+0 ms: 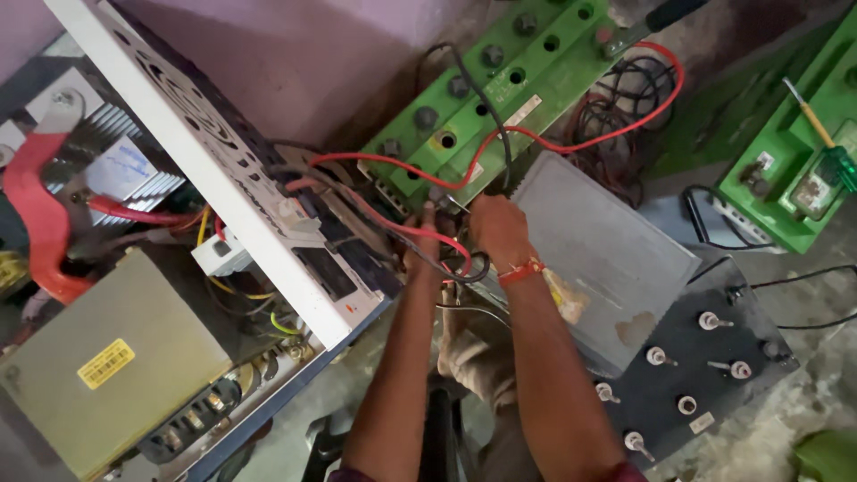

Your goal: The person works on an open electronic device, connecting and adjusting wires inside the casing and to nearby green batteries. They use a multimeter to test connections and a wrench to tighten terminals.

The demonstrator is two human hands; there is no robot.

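Now, step: cable hookup at near edge of green battery (500, 80), judged.
L hand (424, 245): closed on red cable (393, 161).
R hand (495, 228): curled over terminal, grip can't be told.
Next: firm seating w/o slip is needed.

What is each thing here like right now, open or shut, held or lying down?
Inverter case: open, insides showing.
Left hand: pinching wires at the green battery.
Right hand: gripping beside it.
Red cable: looped over the battery.
Screwdriver: lying on another battery.
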